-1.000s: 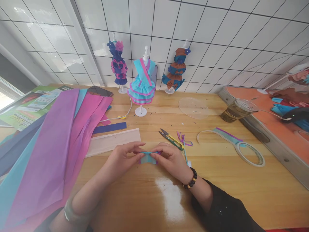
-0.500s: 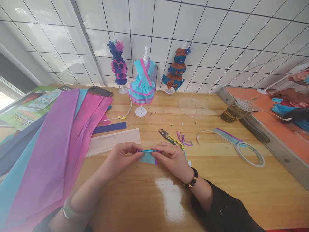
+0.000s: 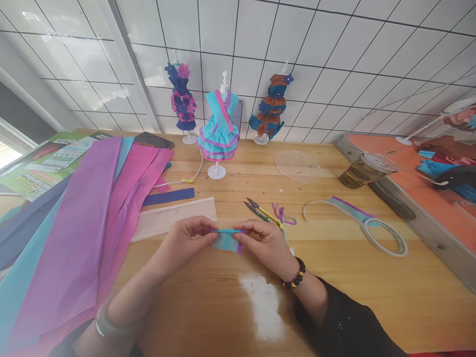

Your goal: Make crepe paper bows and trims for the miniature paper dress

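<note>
Between my hands is a small strip of blue crepe paper (image 3: 226,242) with purple edges, its upper part folded into narrow pleats. My left hand (image 3: 191,237) pinches the left end of the folds between thumb and fingers. At the right end, my right hand (image 3: 262,241) grips the same folds in a pinch. The lower part of the strip hangs flat below the fingers. Just beyond my right hand lie thread snips (image 3: 266,214) with yellow and green handles, beside some purple paper scraps (image 3: 284,215).
Large purple, blue and pink paper sheets (image 3: 74,228) cover the left side. A roll of double-sided tape (image 3: 386,238) and a lidded cup (image 3: 366,171) are on the right. Behind stand small dress forms, one in a blue and pink dress (image 3: 219,126). A pale strip (image 3: 174,218) lies ahead.
Both hands keep their pinch and have barely moved. The folded edge has shifted slightly, and the hanging part of the strip tilts a little.
</note>
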{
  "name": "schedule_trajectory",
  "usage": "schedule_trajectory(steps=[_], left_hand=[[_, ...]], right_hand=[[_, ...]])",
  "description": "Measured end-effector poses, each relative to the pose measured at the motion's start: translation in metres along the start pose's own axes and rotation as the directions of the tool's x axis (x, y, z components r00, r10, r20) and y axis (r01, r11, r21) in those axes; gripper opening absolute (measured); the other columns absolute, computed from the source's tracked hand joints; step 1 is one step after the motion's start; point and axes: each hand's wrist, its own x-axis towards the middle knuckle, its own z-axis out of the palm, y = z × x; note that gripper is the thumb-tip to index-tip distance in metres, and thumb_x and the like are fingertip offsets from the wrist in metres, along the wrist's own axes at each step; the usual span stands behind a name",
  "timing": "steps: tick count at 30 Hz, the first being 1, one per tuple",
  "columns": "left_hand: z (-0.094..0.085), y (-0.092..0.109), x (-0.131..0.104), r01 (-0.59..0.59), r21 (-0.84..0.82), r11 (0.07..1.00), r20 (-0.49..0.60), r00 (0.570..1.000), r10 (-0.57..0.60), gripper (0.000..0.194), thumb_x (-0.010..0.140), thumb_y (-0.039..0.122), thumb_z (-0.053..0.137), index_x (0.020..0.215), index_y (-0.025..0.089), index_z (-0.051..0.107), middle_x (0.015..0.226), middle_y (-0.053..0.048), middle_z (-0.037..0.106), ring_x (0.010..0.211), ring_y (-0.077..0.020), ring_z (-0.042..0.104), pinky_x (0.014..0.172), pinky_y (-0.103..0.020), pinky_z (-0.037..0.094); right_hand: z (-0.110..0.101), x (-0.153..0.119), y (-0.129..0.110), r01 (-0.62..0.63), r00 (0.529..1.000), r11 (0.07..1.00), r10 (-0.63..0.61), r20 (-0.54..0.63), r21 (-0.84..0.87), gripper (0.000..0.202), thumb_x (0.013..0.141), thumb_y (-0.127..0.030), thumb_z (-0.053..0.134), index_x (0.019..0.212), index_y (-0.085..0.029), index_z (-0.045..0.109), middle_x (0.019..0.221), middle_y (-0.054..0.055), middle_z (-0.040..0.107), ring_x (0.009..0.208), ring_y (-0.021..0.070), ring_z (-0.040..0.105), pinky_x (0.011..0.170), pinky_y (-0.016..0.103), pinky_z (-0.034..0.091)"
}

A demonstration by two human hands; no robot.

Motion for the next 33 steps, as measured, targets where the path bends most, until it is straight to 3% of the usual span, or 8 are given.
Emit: schedule_trajectory(steps=[3,11,21,33], left_hand=[[-0.0001,0.0013,0.0002,0.008,-0.061,0.998,0.006,1.0,-0.007,0.01,0.074,0.025,0.061,0.079,0.016,0.062,0.071,0.0,0.064,0.067,-0.0124,0.058,0.063,-0.023,0.046],[-0.0013,-0.0001,0.001,0.041,-0.216,0.976,-0.018,0.999,-0.046,0.009,0.071,0.021,0.064,0.079,0.017,0.065,0.071,0.001,0.063,0.065,-0.0102,0.056,0.062,-0.021,0.047],[-0.0042,-0.0002,0.0004,0.023,-0.254,0.967,-0.025,0.999,-0.03,0.007,0.074,0.02,0.062,0.079,0.018,0.066,0.069,0.002,0.064,0.064,-0.0097,0.057,0.063,-0.021,0.047],[-0.0073,-0.0021,-0.0008,0.023,-0.195,0.981,-0.013,1.0,-0.026,0.013,0.075,0.025,0.061,0.084,0.019,0.068,0.083,-0.002,0.068,0.08,-0.0164,0.06,0.074,-0.027,0.047]], right_hand=[[-0.0002,0.001,-0.0019,0.007,1.0,1.0,-0.008,0.025,0.022,0.013,0.076,-0.029,0.061,0.08,-0.018,0.068,0.071,0.002,0.066,0.064,0.0126,0.058,0.062,0.024,0.048],[-0.0008,0.001,0.0007,-0.061,0.998,0.986,0.055,0.044,0.154,0.012,0.074,-0.026,0.063,0.083,-0.019,0.068,0.077,0.003,0.068,0.066,0.0126,0.06,0.063,0.024,0.049],[-0.0023,0.0021,0.002,-0.095,0.995,0.946,0.078,0.066,0.309,0.013,0.075,-0.024,0.061,0.085,-0.021,0.069,0.081,0.003,0.069,0.073,0.0135,0.061,0.069,0.027,0.048],[-0.0057,0.001,-0.0001,-0.116,0.992,0.955,0.1,0.074,0.272,0.016,0.075,-0.019,0.057,0.084,-0.022,0.07,0.078,0.002,0.068,0.073,0.0131,0.06,0.067,0.025,0.047]])
